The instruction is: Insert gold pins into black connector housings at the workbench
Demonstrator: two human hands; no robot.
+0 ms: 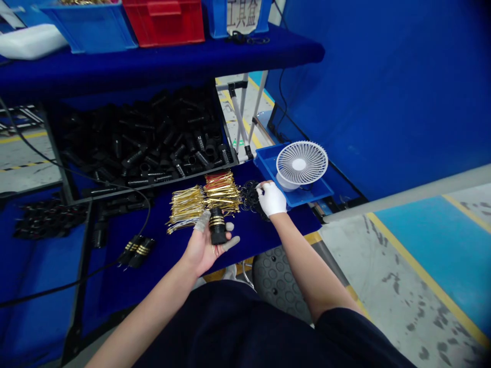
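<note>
My left hand (pixel 207 245), with finger cots on its fingertips, is closed around a black cylindrical part with gold bands (pixel 218 226). In a white glove, my right hand (pixel 271 198) reaches into a pile of thin black rings (pixel 251 197). Its fingers are bent together at the pile, and whatever they pinch is too small to make out. Beyond my left hand lie bundles of gold-coloured strips (pixel 186 204), some with red among them (pixel 218 181). More gold-banded black parts (pixel 137 251) rest on the blue surface to the left.
A large bin (pixel 69 189) of black tubular parts stands behind the strips. A white fan (pixel 302 162) sits in a blue tray (pixel 326 192) at right. Overhead, a shelf (pixel 164 64) carries blue and red boxes (pixel 169 25). A black cable (pixel 76 171) crosses the left side.
</note>
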